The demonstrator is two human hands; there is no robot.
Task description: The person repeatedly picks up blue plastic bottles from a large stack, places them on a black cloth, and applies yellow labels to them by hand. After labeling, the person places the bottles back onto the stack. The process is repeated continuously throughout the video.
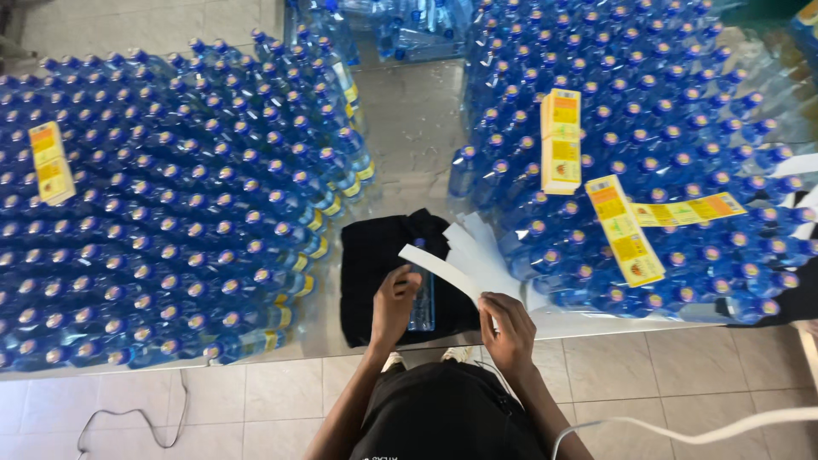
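Left hand: is being held on a clear water bottle lying on a black cloth at the near edge of the surface; its fingers are being curled against the bottle's side, pressing on it.
Right hand: is being kept just right of the bottle, at the surface's near edge; the fingers are being pressed together, pinching the low end of a white strip.
White strip: is being stretched up and left from the right hand, over the bottle and the cloth, its far end hanging free.
Loose white strips: are lying heaped just beyond the right hand.
Left block of blue-capped bottles: is filling the surface's left side, a yellow label stack being carried on top.
Right block of blue-capped bottles: is filling the right side, yellow label sheets lying across the caps.
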